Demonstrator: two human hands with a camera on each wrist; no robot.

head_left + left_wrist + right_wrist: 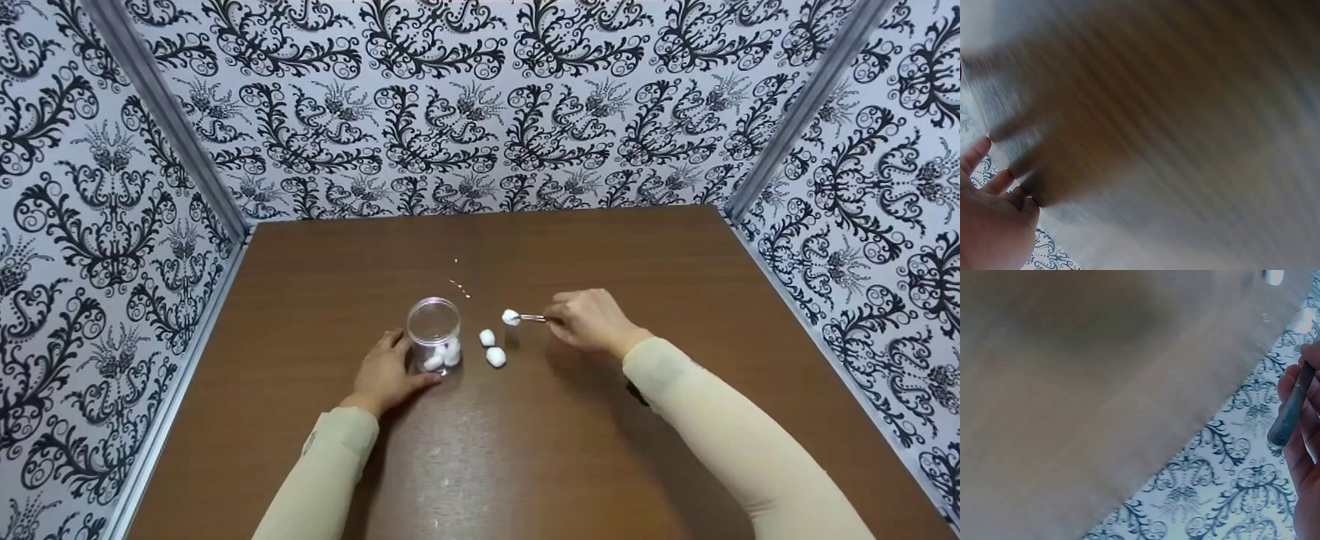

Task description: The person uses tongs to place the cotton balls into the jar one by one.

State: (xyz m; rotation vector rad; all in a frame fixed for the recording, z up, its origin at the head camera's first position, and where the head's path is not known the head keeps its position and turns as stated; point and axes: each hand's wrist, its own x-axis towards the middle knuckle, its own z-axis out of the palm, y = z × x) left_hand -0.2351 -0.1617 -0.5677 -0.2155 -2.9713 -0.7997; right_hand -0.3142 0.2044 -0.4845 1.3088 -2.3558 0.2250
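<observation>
A clear round jar (434, 321) without a lid stands upright on the table, with several cotton balls (442, 353) in its bottom. My left hand (385, 373) holds the jar low on its left side, thumb in front and fingers behind. In the left wrist view, the fingertips (1000, 181) rest at the tabletop. My right hand (589, 321) pinches metal tweezers (1292, 410), whose tips grip one cotton ball (511, 317) a little above the table. Two loose cotton balls (491, 347) lie between the jar and the tweezers.
Small white bits (460, 286) are scattered on the brown wooden table (337, 262) behind the jar. Patterned wall panels (480, 112) enclose the table at the back and both sides.
</observation>
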